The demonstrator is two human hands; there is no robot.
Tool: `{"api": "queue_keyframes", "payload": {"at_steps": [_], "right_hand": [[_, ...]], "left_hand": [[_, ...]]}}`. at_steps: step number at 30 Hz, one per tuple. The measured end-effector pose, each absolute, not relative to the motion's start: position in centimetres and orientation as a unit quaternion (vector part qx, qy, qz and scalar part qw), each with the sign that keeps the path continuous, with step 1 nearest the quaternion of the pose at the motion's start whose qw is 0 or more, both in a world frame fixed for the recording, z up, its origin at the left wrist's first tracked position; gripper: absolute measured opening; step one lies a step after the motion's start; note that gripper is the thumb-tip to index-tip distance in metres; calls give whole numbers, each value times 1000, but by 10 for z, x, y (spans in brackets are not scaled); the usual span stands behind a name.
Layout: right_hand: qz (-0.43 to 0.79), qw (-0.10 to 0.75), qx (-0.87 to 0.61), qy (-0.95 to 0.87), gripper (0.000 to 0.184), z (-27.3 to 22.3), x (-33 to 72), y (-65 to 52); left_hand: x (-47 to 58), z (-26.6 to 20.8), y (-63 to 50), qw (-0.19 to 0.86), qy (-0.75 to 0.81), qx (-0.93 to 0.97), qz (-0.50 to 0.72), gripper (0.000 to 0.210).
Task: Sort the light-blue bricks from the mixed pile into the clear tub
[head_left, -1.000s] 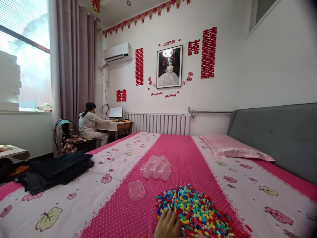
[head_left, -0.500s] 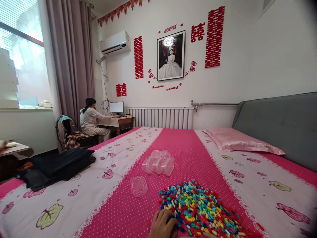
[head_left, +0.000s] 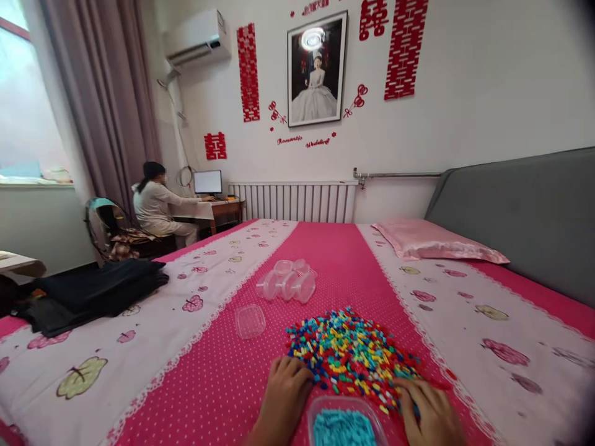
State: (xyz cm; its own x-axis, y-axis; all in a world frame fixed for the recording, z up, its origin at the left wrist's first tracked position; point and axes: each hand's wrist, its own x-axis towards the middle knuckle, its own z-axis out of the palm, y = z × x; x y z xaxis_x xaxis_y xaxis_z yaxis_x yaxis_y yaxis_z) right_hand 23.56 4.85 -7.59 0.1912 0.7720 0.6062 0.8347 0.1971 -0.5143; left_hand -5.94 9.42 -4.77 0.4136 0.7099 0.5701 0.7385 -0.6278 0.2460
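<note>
A large heap of small plastic building bricks in many colours is spread on the bed. At the heap's left edge rests my left hand, palm down, its fingers loosely bent and slightly apart over dark blue bricks; no grip shows. My right hand reaches over the heap's right front edge with fingers extended and thumb apart, touching bricks. Between my wrists sits a clear plastic box, cut off by the lower frame edge. Light blue bricks fill its visible part.
Several clear containers stand beyond the heap, with a clear lid or shallow box nearer. Dark folded clothing lies on the left, a pink pillow at the far right. A person sits at a desk with a monitor.
The view has tilted down and shifted slightly right. The box of light blue bricks and my right hand, barely seen before, now show clearly. My left hand stays at the heap's left edge.
</note>
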Motion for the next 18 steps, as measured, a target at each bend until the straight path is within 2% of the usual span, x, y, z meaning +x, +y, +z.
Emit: {"api": "queue_keyframes", "payload": {"at_steps": [2,6,12,18], "right_hand": [[-50,427,-648,-629,36,-65,233,37],[-43,396,-668,-629,32,-52,225,23],[-24,394,-659,-640,29,-66,213,15],[-64,414,-647,-637,30,-82,217,21]], "left_hand": [[-58,-41,93,-9,-439,-839,-322,18],[-58,-33,95,-56,-449,-834,-317,22],[-59,-28,94,-89,-460,-824,-319,22],[-61,-32,93,-111,-473,-805,-340,14]]}}
